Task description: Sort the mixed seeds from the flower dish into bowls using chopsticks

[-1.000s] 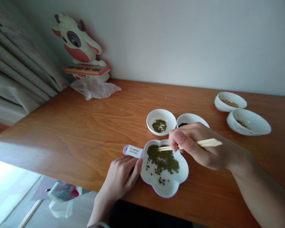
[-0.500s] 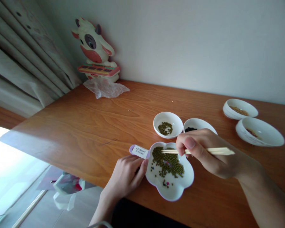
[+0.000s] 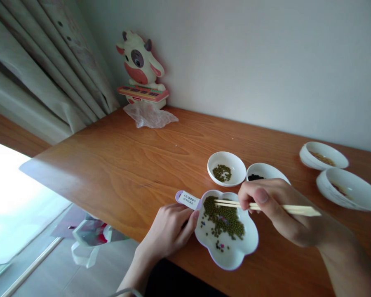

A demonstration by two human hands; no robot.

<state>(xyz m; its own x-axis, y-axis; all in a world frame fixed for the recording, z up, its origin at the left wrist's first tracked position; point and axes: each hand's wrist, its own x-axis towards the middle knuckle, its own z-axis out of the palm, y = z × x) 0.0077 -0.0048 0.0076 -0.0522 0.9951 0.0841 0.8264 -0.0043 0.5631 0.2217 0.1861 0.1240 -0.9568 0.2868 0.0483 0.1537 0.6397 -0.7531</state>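
My right hand (image 3: 275, 206) grips a pair of wooden chopsticks (image 3: 297, 210), their tips among the mung beans (image 3: 228, 220) in a white flower-shaped dish (image 3: 231, 260) with a lilac rim. A few small coloured bits lie among the beans. My left hand (image 3: 173, 229) holds the dish at its left edge, thumb on the rim by the labelled lilac handle (image 3: 188, 200). Just behind the dish stands a round white bowl (image 3: 238, 167) with some mung beans. Beside it, a second white bowl (image 3: 273, 171) with black beans is partly hidden by my right hand.
Two more white bowls, one farther back (image 3: 340, 159) and one nearer (image 3: 365, 196), stand at the right with small contents. A cow toy keyboard (image 3: 144, 90) and a clear plastic bag (image 3: 151, 117) sit at the back left of the wooden table (image 3: 126, 152). Below its left edge is a bag (image 3: 86, 243).
The whole view has shifted, so things appear a little lower and farther right. Both hands keep their holds, and the chopstick tips stay among the beans near the dish's upper left.
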